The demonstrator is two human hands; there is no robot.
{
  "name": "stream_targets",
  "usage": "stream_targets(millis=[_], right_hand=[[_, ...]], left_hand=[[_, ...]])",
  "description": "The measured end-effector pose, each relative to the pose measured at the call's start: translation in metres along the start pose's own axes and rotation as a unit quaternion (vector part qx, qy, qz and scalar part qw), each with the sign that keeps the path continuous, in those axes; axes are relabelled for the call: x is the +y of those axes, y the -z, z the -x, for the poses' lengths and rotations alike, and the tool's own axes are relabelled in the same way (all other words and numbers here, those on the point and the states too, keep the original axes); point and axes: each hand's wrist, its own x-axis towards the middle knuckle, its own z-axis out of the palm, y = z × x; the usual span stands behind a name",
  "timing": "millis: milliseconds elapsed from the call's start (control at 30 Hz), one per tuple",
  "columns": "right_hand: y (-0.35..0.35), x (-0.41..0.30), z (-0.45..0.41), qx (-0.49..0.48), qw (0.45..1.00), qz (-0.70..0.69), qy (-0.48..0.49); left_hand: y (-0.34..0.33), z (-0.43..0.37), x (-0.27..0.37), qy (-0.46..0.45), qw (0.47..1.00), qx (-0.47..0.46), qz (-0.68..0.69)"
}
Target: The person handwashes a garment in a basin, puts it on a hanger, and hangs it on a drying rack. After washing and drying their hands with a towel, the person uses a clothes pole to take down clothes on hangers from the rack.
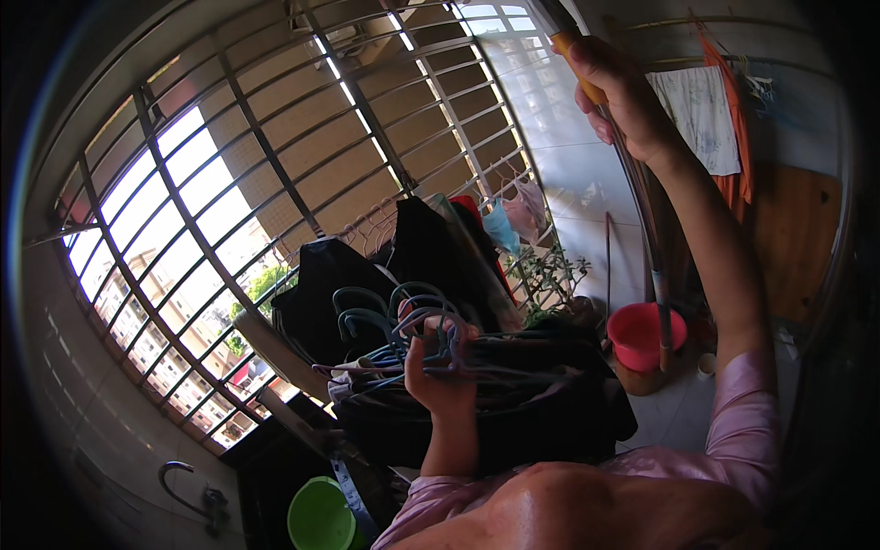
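Observation:
My left hand [440,375] grips a bunch of plastic clothes hangers [459,344] by their hooks, in front of my chest. Dark garments [550,405] hang from these hangers, and a light cloth edge shows at their left. Raised at upper right, my right hand [619,96] is wrapped around a metal pole [636,179] at its orange section [576,65]. The pole slants from the top edge down toward the floor; its upper end is out of view. Behind my left hand hang more black garments [330,289].
A barred window grille [251,120] spans the left and back. Face masks [505,223] hang near a potted plant [550,275]. On the right are a pink basin [629,330], a hanging white cloth [698,117] and a wooden board [790,240]. A green basin [320,515] and a faucet [214,505] sit lower left.

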Motion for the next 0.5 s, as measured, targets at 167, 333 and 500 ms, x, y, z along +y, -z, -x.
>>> stream_targets(millis=[167,333,500], right_hand=[[0.02,0.008,0.024,0.04,0.999,0.03,-0.005],[0.064,0.066,0.112,0.121,0.974,0.191,0.014],[0.107,0.11,0.225,0.189,0.921,0.34,0.026]], left_hand=[[-0.012,-0.001,0.001,-0.013,0.999,0.024,-0.018],[-0.036,-0.005,0.04,-0.05,0.996,-0.075,-0.013],[-0.072,-0.026,0.095,-0.008,0.98,-0.197,0.009]])
